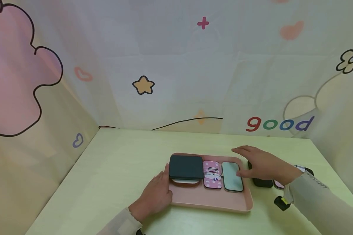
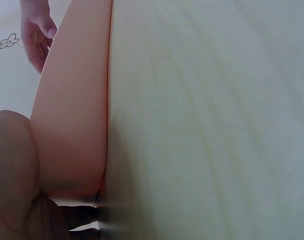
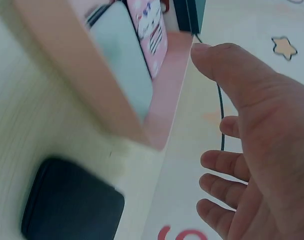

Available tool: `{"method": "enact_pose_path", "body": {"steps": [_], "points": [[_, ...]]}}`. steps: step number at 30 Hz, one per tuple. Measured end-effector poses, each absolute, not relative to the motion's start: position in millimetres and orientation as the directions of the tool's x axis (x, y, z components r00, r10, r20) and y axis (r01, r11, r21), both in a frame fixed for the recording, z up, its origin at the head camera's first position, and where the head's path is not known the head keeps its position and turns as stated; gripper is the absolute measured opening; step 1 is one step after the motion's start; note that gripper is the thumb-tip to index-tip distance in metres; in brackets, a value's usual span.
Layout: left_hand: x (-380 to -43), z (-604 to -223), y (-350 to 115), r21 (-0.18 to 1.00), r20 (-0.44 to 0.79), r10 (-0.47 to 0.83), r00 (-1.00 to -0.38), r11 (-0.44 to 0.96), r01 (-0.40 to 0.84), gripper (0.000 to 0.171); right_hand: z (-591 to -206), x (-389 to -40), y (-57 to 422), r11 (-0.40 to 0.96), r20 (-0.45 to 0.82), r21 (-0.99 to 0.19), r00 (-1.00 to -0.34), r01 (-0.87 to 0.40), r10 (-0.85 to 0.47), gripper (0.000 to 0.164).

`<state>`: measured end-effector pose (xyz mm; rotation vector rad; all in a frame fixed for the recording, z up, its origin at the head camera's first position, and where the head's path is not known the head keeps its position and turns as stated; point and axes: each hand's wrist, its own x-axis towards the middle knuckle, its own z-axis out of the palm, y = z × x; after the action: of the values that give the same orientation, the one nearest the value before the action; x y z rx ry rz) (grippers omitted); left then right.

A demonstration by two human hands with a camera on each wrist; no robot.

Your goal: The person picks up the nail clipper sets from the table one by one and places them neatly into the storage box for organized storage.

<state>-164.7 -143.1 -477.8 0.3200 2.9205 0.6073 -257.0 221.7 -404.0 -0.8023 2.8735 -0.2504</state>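
A pink tray (image 1: 206, 199) lies on the table with several flat cases in it. My left hand (image 1: 155, 195) grips its front left corner, thumb at the rim and fingers along the outer wall. In the tray's left part a dark green rectangular case (image 1: 186, 167) lies on white and brown pieces. A pink cartoon-printed case (image 1: 212, 181) sits in the middle, with a pale mint rounded slab (image 1: 232, 176) to its right. Over the tray's right edge hovers my right hand (image 1: 260, 164), fingers spread and holding nothing. In the right wrist view, its thumb (image 3: 227, 60) points toward the tray.
Right of the tray, partly hidden under my right forearm, lie a black case (image 3: 74, 200) and other small flat items (image 1: 304, 169). A printed cloth (image 1: 176, 65) hangs behind the table and along both sides.
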Motion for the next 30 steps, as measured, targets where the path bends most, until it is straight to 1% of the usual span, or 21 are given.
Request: {"method": "enact_pose_path", "body": {"steps": [6,13,19,27,30], "points": [[-161.8,-475.1,-148.4,0.403,-0.084,0.226,-0.971,0.898,0.174,0.075,-411.2,-261.6,239.4,0.853,-0.075,-0.224,-0.864,-0.471,-0.497,0.08],[-162.1,-478.3,-147.8,0.422,-0.083,0.238,-0.968,0.888,0.182,0.076,-422.5,-261.6,257.2,0.87,-0.112,-0.22,-0.874,-0.442,-0.472,0.084],[-163.3,-479.6,-146.5,0.412,-0.077,0.239,-0.968,0.892,0.187,0.076,-431.9,-262.8,269.2,0.875,-0.122,-0.216,-0.878,-0.432,-0.464,0.093],[-165.2,-480.6,-144.1,0.409,-0.067,0.246,-0.967,0.891,0.198,0.076,-445.3,-260.6,280.9,0.895,-0.199,-0.239,-0.883,-0.377,-0.425,0.111],[-165.9,-481.2,-143.5,0.404,-0.072,0.246,-0.967,0.893,0.197,0.076,-447.7,-258.8,284.1,0.895,-0.203,-0.245,-0.883,-0.373,-0.424,0.113]]}}
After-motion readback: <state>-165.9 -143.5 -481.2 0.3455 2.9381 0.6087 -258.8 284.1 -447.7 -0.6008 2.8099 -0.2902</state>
